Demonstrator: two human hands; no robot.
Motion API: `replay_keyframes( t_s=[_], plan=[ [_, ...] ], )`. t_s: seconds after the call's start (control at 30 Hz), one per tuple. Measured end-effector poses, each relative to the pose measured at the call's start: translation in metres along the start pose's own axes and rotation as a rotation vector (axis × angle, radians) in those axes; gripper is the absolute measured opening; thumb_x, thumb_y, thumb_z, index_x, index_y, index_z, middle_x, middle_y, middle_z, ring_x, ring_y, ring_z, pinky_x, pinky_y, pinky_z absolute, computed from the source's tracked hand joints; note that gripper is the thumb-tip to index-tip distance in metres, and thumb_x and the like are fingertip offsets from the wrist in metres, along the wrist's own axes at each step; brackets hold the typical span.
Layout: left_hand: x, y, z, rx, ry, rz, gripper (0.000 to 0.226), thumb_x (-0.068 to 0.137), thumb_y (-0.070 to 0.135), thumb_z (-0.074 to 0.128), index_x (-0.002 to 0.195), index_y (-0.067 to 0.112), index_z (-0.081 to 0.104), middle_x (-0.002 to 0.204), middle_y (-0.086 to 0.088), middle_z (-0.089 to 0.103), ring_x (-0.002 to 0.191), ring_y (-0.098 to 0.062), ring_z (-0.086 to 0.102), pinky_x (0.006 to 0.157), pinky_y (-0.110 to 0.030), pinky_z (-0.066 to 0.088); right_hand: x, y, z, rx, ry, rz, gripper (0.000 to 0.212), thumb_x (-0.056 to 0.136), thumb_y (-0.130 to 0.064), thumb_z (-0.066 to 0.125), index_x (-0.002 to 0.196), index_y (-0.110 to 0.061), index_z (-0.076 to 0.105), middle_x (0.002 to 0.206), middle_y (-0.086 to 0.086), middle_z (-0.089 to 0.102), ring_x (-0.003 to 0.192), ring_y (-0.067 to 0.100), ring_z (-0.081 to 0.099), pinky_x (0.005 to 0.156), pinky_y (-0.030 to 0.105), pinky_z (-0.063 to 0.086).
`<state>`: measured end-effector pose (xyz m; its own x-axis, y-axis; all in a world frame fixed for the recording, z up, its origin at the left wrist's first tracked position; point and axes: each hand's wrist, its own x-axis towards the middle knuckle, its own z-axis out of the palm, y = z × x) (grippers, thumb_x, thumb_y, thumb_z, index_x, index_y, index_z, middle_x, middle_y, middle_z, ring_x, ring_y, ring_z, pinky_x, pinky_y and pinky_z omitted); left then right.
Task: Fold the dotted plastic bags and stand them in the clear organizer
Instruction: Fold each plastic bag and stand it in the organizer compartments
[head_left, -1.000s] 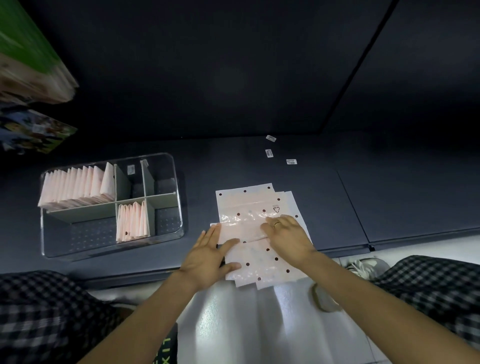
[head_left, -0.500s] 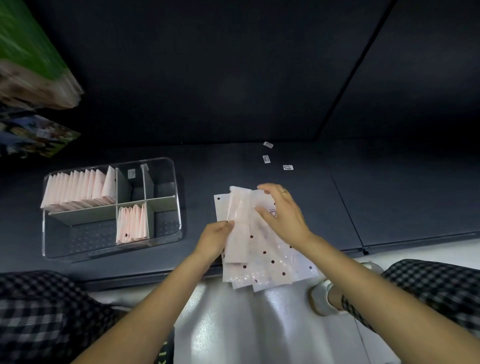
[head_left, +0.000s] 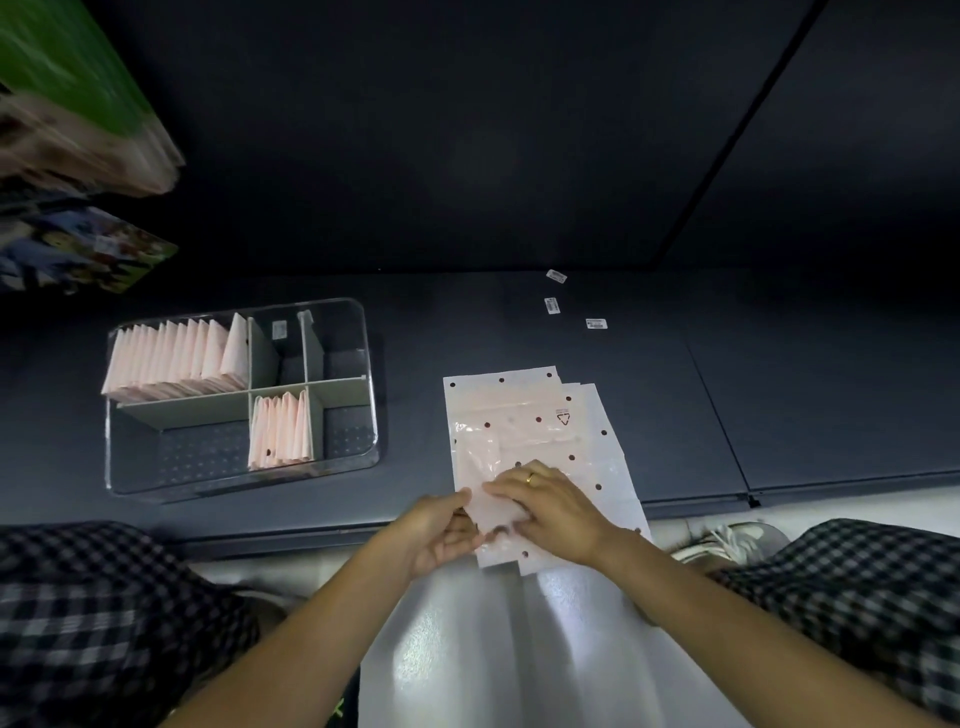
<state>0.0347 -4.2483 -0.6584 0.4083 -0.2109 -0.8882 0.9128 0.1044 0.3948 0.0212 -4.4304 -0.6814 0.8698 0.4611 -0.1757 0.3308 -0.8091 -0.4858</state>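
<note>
A stack of pale pink dotted plastic bags (head_left: 524, 410) lies flat on the dark shelf, overhanging its front edge. On top lies a narrow folded bag (head_left: 485, 470), a long strip. My left hand (head_left: 441, 530) pinches its near left edge. My right hand (head_left: 550, 506), with a ring on one finger, presses down on its near end. The clear organizer (head_left: 363, 457) stands to the left. Folded bags (head_left: 176, 358) stand in its back left compartment, and a smaller row of folded bags (head_left: 283, 428) fills its front middle compartment.
Three small white labels (head_left: 551, 305) lie on the shelf behind the stack. Colourful boxes (head_left: 78, 249) hang at the upper left. A shiny white sheet (head_left: 467, 649) lies between my checked-trousered knees, with a white shoe (head_left: 732, 538) at the right.
The bag that both hands held raised and half folded half a second ago now lies down on the stack as a narrow strip. Both hands have come nearer, to its near end.
</note>
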Motion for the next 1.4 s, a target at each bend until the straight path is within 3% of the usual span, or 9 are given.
replay_keyframes(
  t_s=[0.17, 0.27, 0.5, 0.63, 0.73, 0.83, 1.0, 1.2, 1.4],
  plan=[
    [0.006, 0.002, -0.008, 0.180, 0.238, 0.252, 0.033, 0.098, 0.024, 0.049, 0.074, 0.003, 0.057, 0.050, -0.007, 0.062, 0.042, -0.014, 0.055, 0.041, -0.018, 0.046, 0.019, -0.008, -0.005, 0.298, 0.097, 0.311, 0.010, 0.087, -0.021, 0.063, 0.088, -0.012, 0.068, 0.085, 0.002, 0.060, 0.085, 0.014, 0.051, 0.080, 0.026, 0.043],
    [0.011, 0.000, -0.012, 0.508, 0.436, 0.569, 0.015, 0.094, 0.016, 0.054, 0.080, 0.011, 0.059, 0.065, -0.005, 0.060, 0.057, -0.019, 0.054, 0.060, -0.030, 0.050, 0.028, -0.016, -0.010, 0.517, 0.122, 0.452, 0.031, 0.084, -0.018, 0.069, 0.062, -0.022, 0.047, 0.063, -0.003, 0.053, 0.061, 0.011, 0.043, 0.058, 0.020, 0.035],
    [0.014, -0.009, -0.008, 0.822, 0.469, 0.759, 0.004, 0.086, 0.016, 0.065, 0.090, 0.017, 0.064, 0.088, -0.001, 0.058, 0.076, -0.019, 0.057, 0.072, -0.033, 0.050, 0.042, -0.022, -0.018, 0.506, 0.048, 0.615, 0.032, 0.082, -0.016, 0.070, 0.064, -0.020, 0.044, 0.074, 0.003, 0.059, 0.069, 0.016, 0.048, 0.057, 0.022, 0.035],
    [0.011, -0.017, -0.013, 1.335, 0.434, 1.026, 0.023, 0.094, 0.022, 0.051, 0.114, 0.015, 0.060, 0.126, 0.001, 0.051, 0.113, -0.019, 0.048, 0.084, -0.034, 0.048, 0.044, -0.023, -0.018, 0.506, 0.053, 0.656, 0.031, 0.082, -0.015, 0.071, 0.066, -0.020, 0.045, 0.078, 0.003, 0.061, 0.073, 0.016, 0.051, 0.056, 0.021, 0.035],
    [0.015, -0.032, -0.017, 1.666, 0.282, 0.987, 0.060, 0.099, 0.042, 0.036, 0.149, 0.016, 0.018, 0.158, 0.003, 0.005, 0.146, -0.017, 0.008, 0.117, -0.028, 0.007, 0.045, -0.023, -0.017, 0.533, 0.066, 0.660, 0.023, 0.082, -0.015, 0.070, 0.077, -0.018, 0.048, 0.083, 0.003, 0.063, 0.080, 0.017, 0.054, 0.067, 0.024, 0.039],
    [0.017, -0.038, -0.023, 1.818, 0.244, 0.949, 0.081, 0.094, 0.060, 0.030, 0.148, 0.018, -0.014, 0.153, -0.001, -0.025, 0.141, -0.018, -0.024, 0.111, -0.031, -0.020, 0.043, -0.026, -0.015, 0.498, 0.065, 0.645, 0.024, 0.083, -0.016, 0.069, 0.096, -0.015, 0.049, 0.087, 0.003, 0.060, 0.087, 0.019, 0.056, 0.076, 0.027, 0.042],
    [0.018, -0.034, -0.026, 1.909, 0.193, 0.915, 0.081, 0.090, 0.066, 0.030, 0.142, 0.033, -0.023, 0.150, -0.003, -0.032, 0.129, -0.018, -0.039, 0.110, -0.032, -0.022, 0.042, -0.038, -0.012, 0.443, 0.416, 0.462, 0.021, 0.088, -0.009, 0.058, 0.108, -0.013, 0.055, 0.094, -0.004, 0.055, 0.084, 0.012, 0.054, 0.076, 0.021, 0.045],
    [0.019, -0.034, -0.026, 1.916, 0.193, 0.870, 0.082, 0.088, 0.068, 0.033, 0.141, 0.041, -0.023, 0.149, -0.012, -0.034, 0.138, -0.023, -0.031, 0.112, -0.033, -0.018, 0.065, -0.038, -0.015, 0.907, 0.173, 0.534, 0.027, 0.089, 0.008, 0.049, 0.113, 0.002, 0.059, 0.110, 0.019, 0.064, 0.100, 0.018, 0.057, 0.092, 0.024, 0.044],
    [0.020, -0.032, -0.029, 1.924, 0.197, 0.851, 0.083, 0.086, 0.069, 0.038, 0.142, 0.046, -0.020, 0.149, -0.012, -0.036, 0.140, -0.024, -0.029, 0.111, -0.033, -0.019, 0.084, -0.027, -0.018, 0.190, 0.100, 0.443, 0.038, 0.084, -0.013, 0.067, 0.121, -0.014, 0.055, 0.124, 0.006, 0.051, 0.118, 0.021, 0.044, 0.098, 0.025, 0.038]
  ],
)
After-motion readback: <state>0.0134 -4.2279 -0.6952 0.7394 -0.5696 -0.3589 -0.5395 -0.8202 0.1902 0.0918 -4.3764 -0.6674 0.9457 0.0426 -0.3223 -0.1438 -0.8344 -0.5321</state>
